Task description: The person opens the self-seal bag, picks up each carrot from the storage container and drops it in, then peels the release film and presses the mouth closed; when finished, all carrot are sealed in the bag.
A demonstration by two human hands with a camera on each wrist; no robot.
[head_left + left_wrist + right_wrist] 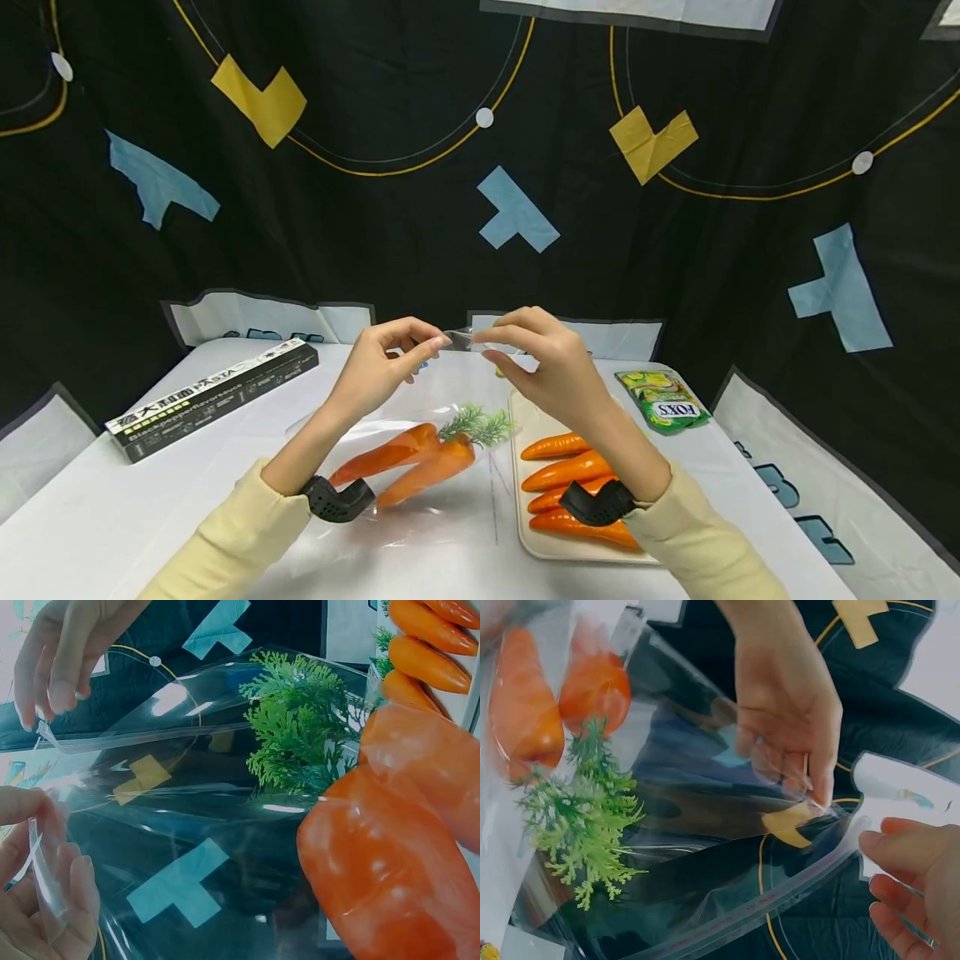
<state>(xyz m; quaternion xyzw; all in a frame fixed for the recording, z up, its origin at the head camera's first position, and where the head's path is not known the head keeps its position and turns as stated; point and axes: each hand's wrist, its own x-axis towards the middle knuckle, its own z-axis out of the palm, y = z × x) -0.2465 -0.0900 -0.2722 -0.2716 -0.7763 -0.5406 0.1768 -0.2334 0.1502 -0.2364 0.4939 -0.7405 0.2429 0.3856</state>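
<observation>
A clear zip bag lies on the table with two large orange toy carrots with green leafy tops inside. Its mouth is raised and parted between my hands. My left hand pinches the bag's film at one edge; in the left wrist view the plastic folds over its fingers. Facing it, my right hand has thumb and index fingertip at another part of the rim, and the zip strip rises to them. The tip of the film is thin and partly hidden by the fingers.
To the right, under my right forearm, is a cream tray with several smaller orange carrots. A green FOX'S packet lies beyond it. A long black pasta box rests at the left. Behind hangs a black curtain.
</observation>
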